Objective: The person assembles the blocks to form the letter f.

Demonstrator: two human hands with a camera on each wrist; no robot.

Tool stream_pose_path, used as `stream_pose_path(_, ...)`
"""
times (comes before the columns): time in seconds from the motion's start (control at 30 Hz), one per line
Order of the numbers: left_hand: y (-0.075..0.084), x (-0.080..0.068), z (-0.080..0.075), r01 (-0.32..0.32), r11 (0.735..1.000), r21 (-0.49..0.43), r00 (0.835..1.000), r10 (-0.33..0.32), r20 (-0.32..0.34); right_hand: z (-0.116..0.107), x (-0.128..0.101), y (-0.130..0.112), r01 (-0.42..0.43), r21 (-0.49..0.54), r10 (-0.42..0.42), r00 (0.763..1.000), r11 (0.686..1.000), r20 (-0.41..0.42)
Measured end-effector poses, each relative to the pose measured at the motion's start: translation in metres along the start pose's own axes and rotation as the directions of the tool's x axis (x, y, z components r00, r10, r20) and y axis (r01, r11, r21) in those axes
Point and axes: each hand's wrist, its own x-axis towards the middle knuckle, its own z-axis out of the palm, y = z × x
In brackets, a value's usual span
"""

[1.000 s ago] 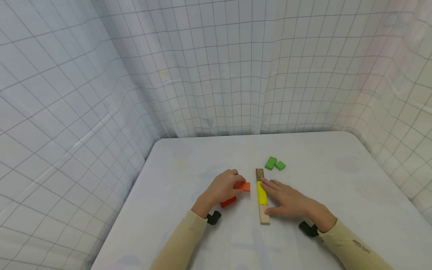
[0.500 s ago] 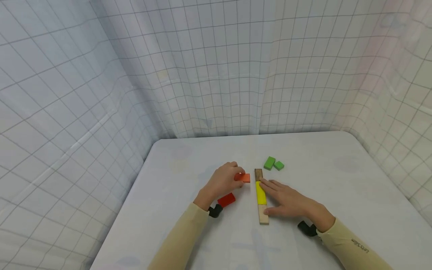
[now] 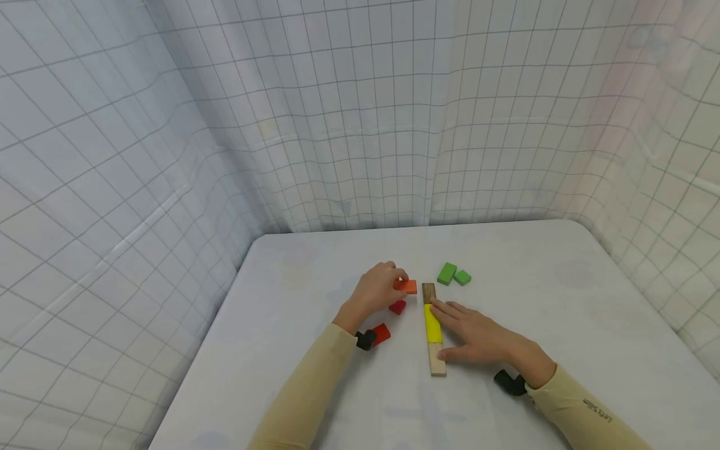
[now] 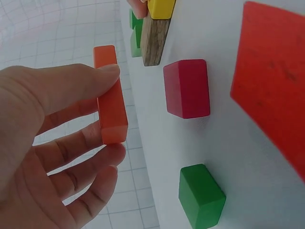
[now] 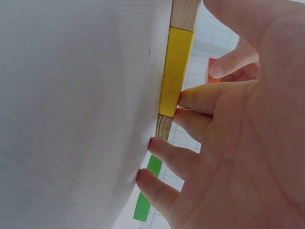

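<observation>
In the head view my left hand (image 3: 378,290) pinches an orange block (image 3: 412,287) between thumb and fingers. The left wrist view shows that orange block (image 4: 113,109) raised off the table. To the right, a dark brown block (image 3: 429,292), a yellow block (image 3: 432,324) and a pale wooden block (image 3: 436,364) lie end to end in a row. Fingertips of my right hand (image 3: 478,336) touch the yellow block's right side, its fingers fairly straight. The thumb is at the pale block. A small crimson block (image 3: 397,307) lies just below my left hand.
A larger red block (image 3: 382,334) lies beside the left wrist camera. Two green blocks (image 3: 447,273) sit beyond the row. Another green block (image 4: 201,196) shows in the left wrist view, hidden from the head view. White gridded curtains (image 3: 349,125) enclose the table's back and sides.
My left hand has moved away from me with the orange block, towards the row's far end, uncovering the crimson block and more of the red one. My right hand has stayed at the row.
</observation>
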Motion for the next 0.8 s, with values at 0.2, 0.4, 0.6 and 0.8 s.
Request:
stream_pose_path(0.2, -0.001, 0.012, 0.008, 0.026, 1.0, -0.012, 0.999, -0.025, 0.024, 0.0, 0.0, 0.0, 0.004, -0.002, -0.004, 1.0, 1.0, -0.001)
stream_pose_path(0.4, 0.001, 0.019, 0.014, 0.063, 0.997, -0.044, 0.997, -0.062, 0.04, 0.0, -0.001, -0.001, 0.002, -0.005, -0.002, 1.0, 1.0, 0.008)
stream_pose_path(0.6, 0.001, 0.024, 0.02, 0.094, 0.995, -0.043, 0.994, -0.091, 0.059, 0.0, -0.001, 0.0, 0.002, -0.01, -0.002, 1.0, 1.0, 0.007)
stream_pose_path(0.8, 0.0, 0.03, 0.024, 0.106, 0.993, -0.056, 0.991, -0.101, 0.084, -0.002, -0.002, 0.0, 0.014, -0.005, -0.014, 1.0, 1.0, 0.004)
